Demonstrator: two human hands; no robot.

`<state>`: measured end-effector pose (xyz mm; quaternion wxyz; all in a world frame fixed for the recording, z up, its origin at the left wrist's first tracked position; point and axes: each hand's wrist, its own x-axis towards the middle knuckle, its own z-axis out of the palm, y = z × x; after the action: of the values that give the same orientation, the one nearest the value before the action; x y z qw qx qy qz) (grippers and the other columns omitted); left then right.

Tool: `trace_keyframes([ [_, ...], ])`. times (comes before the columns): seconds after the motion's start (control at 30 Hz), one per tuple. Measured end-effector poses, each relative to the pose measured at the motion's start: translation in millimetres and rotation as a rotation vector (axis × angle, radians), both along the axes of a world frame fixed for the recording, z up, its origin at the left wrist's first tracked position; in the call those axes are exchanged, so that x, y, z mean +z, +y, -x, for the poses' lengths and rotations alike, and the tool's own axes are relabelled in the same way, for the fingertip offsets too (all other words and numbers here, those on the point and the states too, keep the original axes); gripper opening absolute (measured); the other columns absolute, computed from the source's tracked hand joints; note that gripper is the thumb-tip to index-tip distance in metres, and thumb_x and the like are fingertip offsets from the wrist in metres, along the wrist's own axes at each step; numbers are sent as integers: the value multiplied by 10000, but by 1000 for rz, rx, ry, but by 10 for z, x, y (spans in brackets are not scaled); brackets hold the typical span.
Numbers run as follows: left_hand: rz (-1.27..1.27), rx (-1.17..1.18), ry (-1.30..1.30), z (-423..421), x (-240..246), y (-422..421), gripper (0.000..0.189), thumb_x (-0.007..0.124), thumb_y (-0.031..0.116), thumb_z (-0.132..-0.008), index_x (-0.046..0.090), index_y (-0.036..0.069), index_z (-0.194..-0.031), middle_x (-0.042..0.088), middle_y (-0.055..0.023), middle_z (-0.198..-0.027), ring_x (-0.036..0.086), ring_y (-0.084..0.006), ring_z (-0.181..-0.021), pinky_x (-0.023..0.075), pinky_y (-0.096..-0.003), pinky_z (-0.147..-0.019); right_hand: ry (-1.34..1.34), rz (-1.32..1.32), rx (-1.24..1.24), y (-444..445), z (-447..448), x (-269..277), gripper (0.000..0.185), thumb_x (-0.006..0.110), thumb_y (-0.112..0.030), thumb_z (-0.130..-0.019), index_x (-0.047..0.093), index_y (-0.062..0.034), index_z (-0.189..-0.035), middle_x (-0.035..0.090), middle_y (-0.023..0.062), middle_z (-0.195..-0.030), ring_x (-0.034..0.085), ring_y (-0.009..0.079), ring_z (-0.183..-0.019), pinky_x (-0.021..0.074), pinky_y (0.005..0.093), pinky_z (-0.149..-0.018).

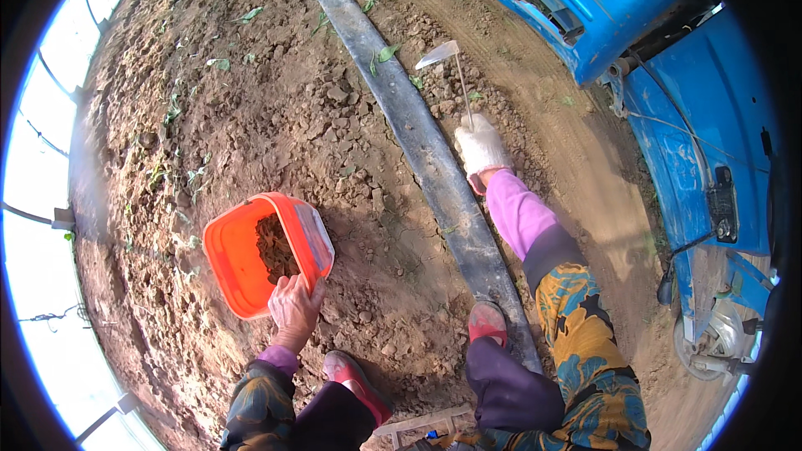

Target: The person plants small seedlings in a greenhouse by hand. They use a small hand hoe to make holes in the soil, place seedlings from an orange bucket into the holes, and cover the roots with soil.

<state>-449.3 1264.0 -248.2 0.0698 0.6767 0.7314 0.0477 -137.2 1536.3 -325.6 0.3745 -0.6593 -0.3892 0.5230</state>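
Note:
My left hand [294, 310], bare, grips the near rim of an orange plastic bucket [235, 263]. The bucket is tilted, and dark brown crumbly material [276, 247] lies inside against its right wall. To the right, my right hand [481, 144] wears a whitish knitted glove and is shut on a thin rod. At the rod's far end sits a pale, curved translucent blade or scoop [438, 54], held above the soil beyond a flat dark hose [426, 160]. The palm side of my gloved hand is hidden.
Rough, cloddy soil [250, 106] with scattered green leaves spreads ahead and left. My red shoes [357, 385] stand near the hose, one at its edge. A blue vehicle [695, 131] with a wheel below is at the right. A wooden frame [426, 419] lies between my legs.

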Motion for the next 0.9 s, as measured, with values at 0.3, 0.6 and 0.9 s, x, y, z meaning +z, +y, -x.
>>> trace_keyframes([
  [0.3, 41, -25, -35, 59, 20, 4, 204, 677, 275, -792, 599, 87, -809, 559, -62, -679, 546, -266, -691, 447, -394, -634, -667, -143, 196, 1275, 578, 7, 320, 499, -229, -842, 574, -61, -1104, 629, 253, -1065, 599, 418, -1023, 482, 485, -863],
  [0.6, 104, -45, -37, 94, 32, 21, 232, 691, 301, -770, 617, 99, -856, 579, -57, -720, 562, -267, -732, 461, -395, -656, -641, -43, 213, 1299, 438, -248, 288, 489, -209, -869, 574, -73, -1108, 636, 255, -1042, 616, 408, -999, 492, 496, -836],
  [0.9, 91, -29, -48, 69, 48, 24, 226, 686, 288, -772, 624, 95, -872, 583, -62, -723, 565, -270, -737, 461, -397, -662, -390, -128, 113, 610, -198, -190, 265, 578, -165, -829, 596, -30, -1056, 671, 174, -999, 649, 346, -900, 507, 434, -760],
])
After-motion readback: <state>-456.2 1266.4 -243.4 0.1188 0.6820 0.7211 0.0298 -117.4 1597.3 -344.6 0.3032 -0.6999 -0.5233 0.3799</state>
